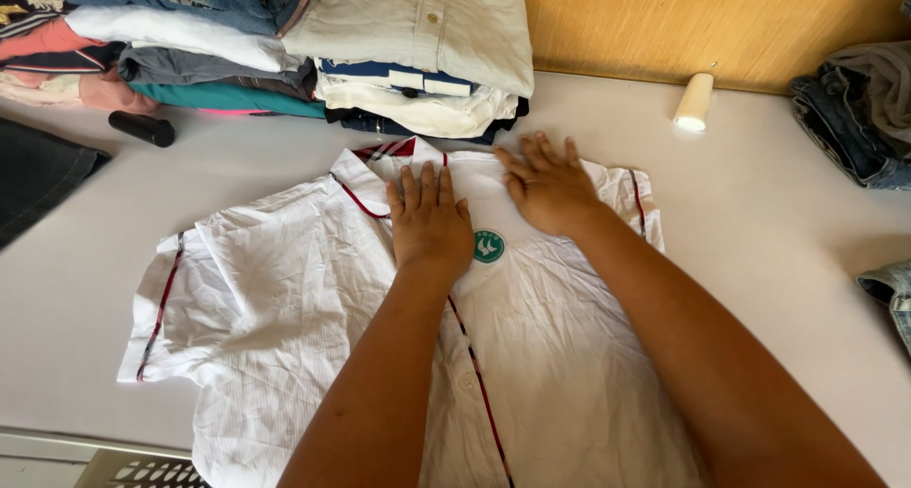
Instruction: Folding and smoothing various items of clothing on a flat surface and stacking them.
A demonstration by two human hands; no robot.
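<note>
I see a white short-sleeved shirt [313, 298] with dark red piping and a round green badge, lying front-up on the pale surface [759, 222], collar pointing away from me, length running toward me. My left hand [430, 224] and right hand [548, 189] press flat on its chest, fingers spread, grasping nothing.

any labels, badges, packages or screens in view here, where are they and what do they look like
Round badge: on the chest of the white shirt, between the left hand and the right hand; green circle with a white emblem.
Checked collar lining: at the shirt's neck, above the left hand; red, white and dark plaid.
No packages, signs or screens in view.
</note>
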